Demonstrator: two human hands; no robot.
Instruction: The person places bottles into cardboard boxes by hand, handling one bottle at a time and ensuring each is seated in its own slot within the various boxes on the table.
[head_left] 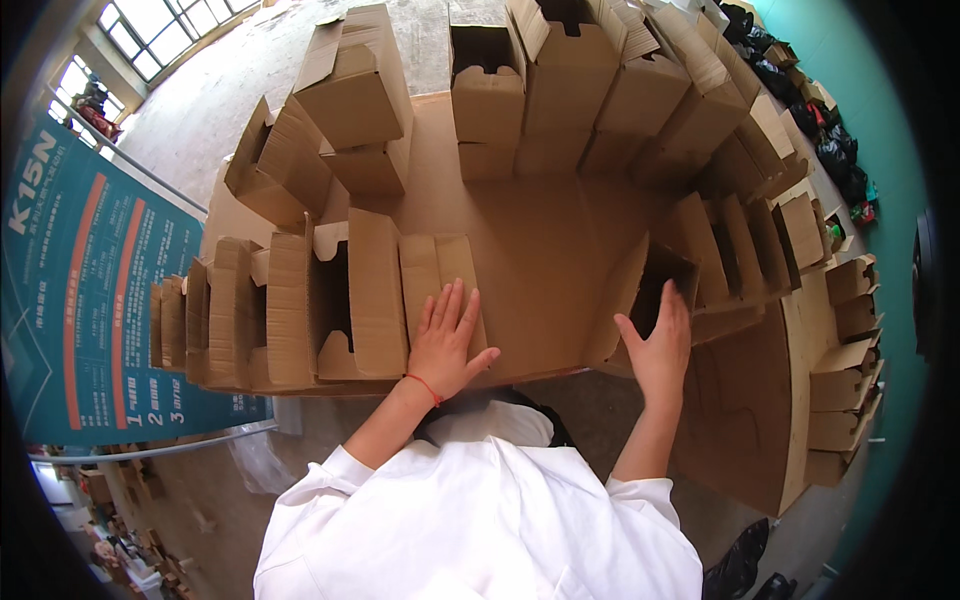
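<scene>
My left hand (448,340) lies flat with its fingers spread on a brown cardboard box (437,258), the last in a row at the table's near left. A red cord circles that wrist. To the right, my right hand (658,345) is at an open-mouthed cardboard box (627,295) near the table's front edge. Its thumb stands apart from its stretched fingers, which overlap the dark opening; whether they press on the box's wall is hard to see. Beside the left hand's box is a taller box (375,300) with an open top.
More upright boxes (570,75) line the cardboard-covered table's (530,250) far side, with others at the right. A blue printed banner (90,290) stands at the left. A wooden board (795,400) leans at the right, and black bags (835,150) lie along the green wall (840,60).
</scene>
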